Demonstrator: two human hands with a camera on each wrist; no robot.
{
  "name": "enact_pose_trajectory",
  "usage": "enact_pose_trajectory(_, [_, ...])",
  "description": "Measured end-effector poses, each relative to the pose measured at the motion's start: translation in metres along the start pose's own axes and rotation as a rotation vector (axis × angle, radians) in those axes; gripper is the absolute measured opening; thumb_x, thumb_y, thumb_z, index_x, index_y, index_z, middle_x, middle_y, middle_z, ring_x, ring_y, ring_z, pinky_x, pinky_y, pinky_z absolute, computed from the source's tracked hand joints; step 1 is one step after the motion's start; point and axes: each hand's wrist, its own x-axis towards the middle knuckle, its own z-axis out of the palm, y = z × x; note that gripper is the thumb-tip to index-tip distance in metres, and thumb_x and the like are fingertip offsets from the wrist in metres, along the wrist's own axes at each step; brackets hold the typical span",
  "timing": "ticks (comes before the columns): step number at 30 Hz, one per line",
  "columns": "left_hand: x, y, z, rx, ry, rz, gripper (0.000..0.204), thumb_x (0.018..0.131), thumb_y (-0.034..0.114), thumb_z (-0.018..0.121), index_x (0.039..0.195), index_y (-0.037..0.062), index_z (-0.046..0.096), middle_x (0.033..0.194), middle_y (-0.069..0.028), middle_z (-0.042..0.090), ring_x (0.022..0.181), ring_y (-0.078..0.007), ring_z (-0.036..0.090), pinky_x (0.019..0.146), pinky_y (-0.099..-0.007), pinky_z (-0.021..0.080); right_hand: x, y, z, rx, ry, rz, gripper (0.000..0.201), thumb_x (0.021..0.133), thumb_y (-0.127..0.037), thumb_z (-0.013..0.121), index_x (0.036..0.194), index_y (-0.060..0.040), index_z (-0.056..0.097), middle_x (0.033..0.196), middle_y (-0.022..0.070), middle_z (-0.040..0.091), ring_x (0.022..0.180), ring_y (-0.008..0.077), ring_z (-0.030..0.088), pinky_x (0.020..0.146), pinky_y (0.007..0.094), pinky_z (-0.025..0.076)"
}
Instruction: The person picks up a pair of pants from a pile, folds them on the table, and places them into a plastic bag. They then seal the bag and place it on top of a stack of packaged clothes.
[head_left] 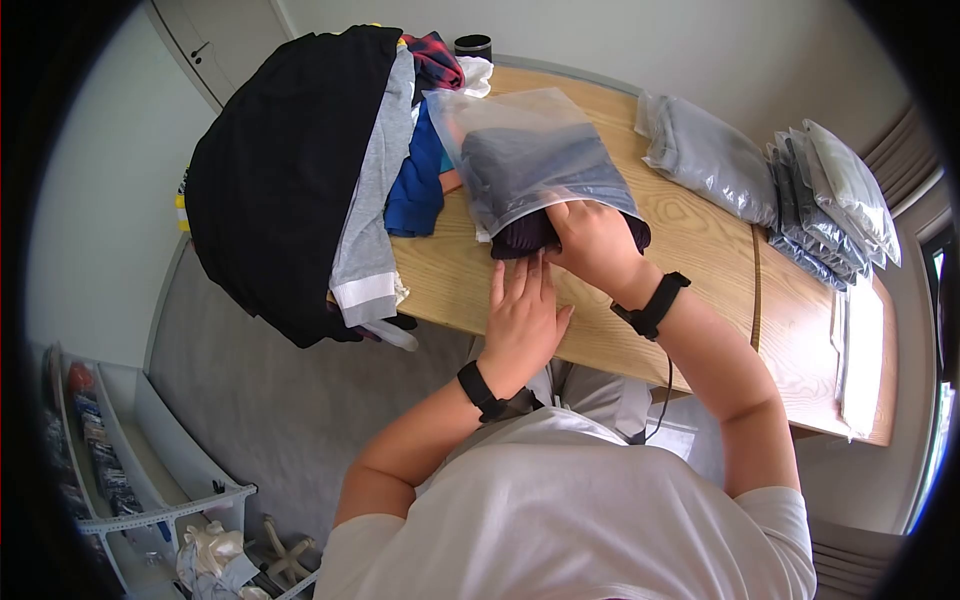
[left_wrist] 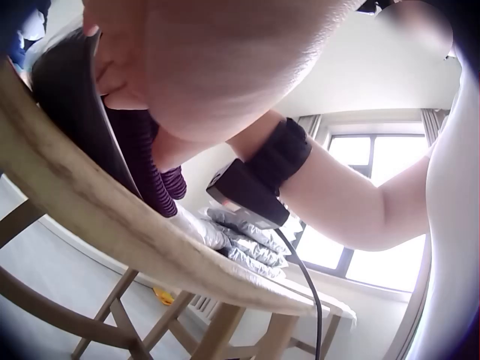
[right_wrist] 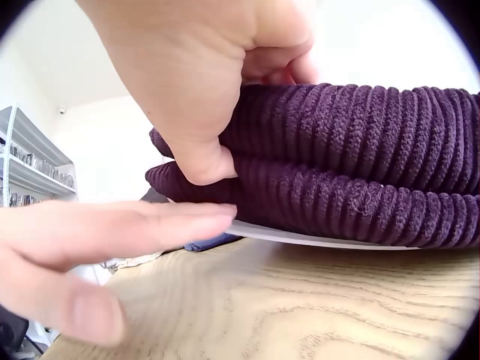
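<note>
A folded purple ribbed garment (head_left: 520,238) (left_wrist: 137,154) (right_wrist: 352,131) lies partly inside a frosted clear bag (head_left: 545,112), its folded edge showing at the bag's near opening. My right hand (head_left: 600,248) (right_wrist: 195,82) grips that edge, with the thumb pressed between two folds and the fingers over the upper one. Beside it my left hand (head_left: 524,322) (right_wrist: 97,236) lies palm down at the table's near side, fingers straight, their tips touching the lower fold. The garment's far part shows dark through the plastic.
On the wooden table (head_left: 690,235), a heap of clothes with a black garment (head_left: 285,180) stands left. Bagged garments (head_left: 710,158) and a stack of filled bags (head_left: 830,205) lie right, with white sheets (head_left: 860,360) nearer. A black cup (head_left: 473,47) stands behind; shelving (head_left: 150,460) is at lower left.
</note>
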Motion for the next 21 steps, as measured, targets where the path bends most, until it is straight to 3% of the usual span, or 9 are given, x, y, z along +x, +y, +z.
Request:
enact_pose_trajectory(1, [-0.002, 0.003, 0.002, 0.154, 0.004, -0.027, 0.065, 0.082, 0.036, 0.063, 0.125, -0.0103, 0.047, 0.128, -0.0205, 0.050, 0.124, -0.0316, 0.042, 0.101, -0.0457, 0.034, -0.001, -0.001, 0.000, 0.001, -0.001, 0.001, 0.065, 0.063, -0.024, 0.077, 0.117, 0.0005, 0.049, 0.086, 0.0159, 0.065, 0.079, 0.0319, 0.065, 0.069, 0.0380, 0.053])
enact_pose_trajectory(4, [-0.005, 0.005, 0.014, 0.174, -0.087, -0.138, 0.072, 0.080, 0.042, 0.064, 0.128, -0.0085, 0.047, 0.130, -0.0180, 0.050, 0.119, -0.0289, 0.045, 0.090, -0.0442, 0.037, -0.003, -0.006, 0.002, -0.047, -0.052, -0.005, 0.065, 0.064, -0.025, 0.077, 0.117, 0.0010, 0.049, 0.094, 0.0160, 0.064, 0.081, 0.0305, 0.066, 0.071, 0.0369, 0.054])
enact_pose_trajectory(7, [-0.005, 0.007, 0.016, 0.221, -0.081, -0.159, 0.065, 0.077, 0.040, 0.066, 0.122, -0.0050, 0.052, 0.120, -0.0147, 0.054, 0.107, -0.0268, 0.049, 0.078, -0.0388, 0.038, -0.009, -0.013, 0.015, -0.136, 0.053, -0.071, 0.060, 0.069, -0.018, 0.071, 0.120, 0.0050, 0.049, 0.106, 0.0195, 0.061, 0.090, 0.0303, 0.064, 0.069, 0.0337, 0.055])
enact_pose_trajectory(9, [-0.006, 0.008, 0.020, 0.168, -0.117, -0.172, 0.060, 0.077, 0.039, 0.067, 0.117, -0.0031, 0.055, 0.114, -0.0135, 0.054, 0.102, -0.0265, 0.049, 0.075, -0.0386, 0.038, -0.009, -0.023, 0.023, -0.355, 0.041, -0.018, 0.067, 0.072, -0.026, 0.071, 0.126, 0.0029, 0.045, 0.119, 0.0196, 0.055, 0.102, 0.0317, 0.061, 0.080, 0.0332, 0.053])
enact_pose_trajectory(10, [-0.006, 0.007, 0.022, 0.115, -0.146, -0.182, 0.054, 0.076, 0.037, 0.067, 0.112, -0.0012, 0.057, 0.107, -0.0123, 0.055, 0.098, -0.0262, 0.049, 0.073, -0.0385, 0.038, -0.009, -0.028, 0.026, -0.336, -0.107, 0.047, 0.072, 0.076, -0.025, 0.068, 0.134, 0.0034, 0.038, 0.129, 0.0229, 0.048, 0.116, 0.0350, 0.053, 0.091, 0.0362, 0.049])
enact_pose_trajectory(14, [-0.007, 0.005, 0.023, 0.123, -0.076, -0.134, 0.046, 0.075, 0.035, 0.068, 0.105, 0.0015, 0.058, 0.099, -0.0108, 0.052, 0.094, -0.0259, 0.049, 0.073, -0.0383, 0.039, -0.006, -0.035, 0.031, -0.412, -0.124, 0.045, 0.076, 0.078, -0.024, 0.067, 0.139, 0.0027, 0.032, 0.138, 0.0249, 0.040, 0.126, 0.0357, 0.044, 0.099, 0.0440, 0.042])
enact_pose_trajectory(16, [-0.004, 0.006, 0.017, 0.076, -0.232, -0.174, 0.067, 0.079, 0.039, 0.065, 0.124, -0.0084, 0.050, 0.116, -0.0146, 0.052, 0.105, -0.0246, 0.047, 0.080, -0.0362, 0.038, -0.001, -0.036, 0.031, -0.395, -0.172, 0.089, 0.076, 0.080, -0.022, 0.064, 0.143, -0.0008, 0.028, 0.144, 0.0250, 0.033, 0.133, 0.0358, 0.036, 0.103, 0.0516, 0.035])
enact_pose_trajectory(17, [-0.004, 0.005, 0.017, 0.078, -0.233, -0.175, 0.067, 0.079, 0.039, 0.065, 0.124, -0.0084, 0.050, 0.116, -0.0146, 0.052, 0.105, -0.0246, 0.047, 0.080, -0.0362, 0.038, 0.003, -0.035, 0.032, -0.393, -0.171, 0.089, 0.076, 0.080, -0.022, 0.064, 0.143, -0.0008, 0.028, 0.144, 0.0250, 0.033, 0.133, 0.0358, 0.036, 0.103, 0.0516, 0.035])
enact_pose_trajectory(21, [-0.007, 0.005, 0.021, 0.110, -0.094, -0.142, 0.055, 0.078, 0.036, 0.066, 0.112, -0.0049, 0.055, 0.112, -0.0158, 0.052, 0.101, -0.0271, 0.048, 0.078, -0.0377, 0.038, 0.016, -0.022, 0.045, -0.392, -0.112, 0.114, 0.071, 0.083, -0.017, 0.059, 0.145, -0.0058, 0.027, 0.146, 0.0240, 0.030, 0.135, 0.0377, 0.032, 0.104, 0.0538, 0.035])
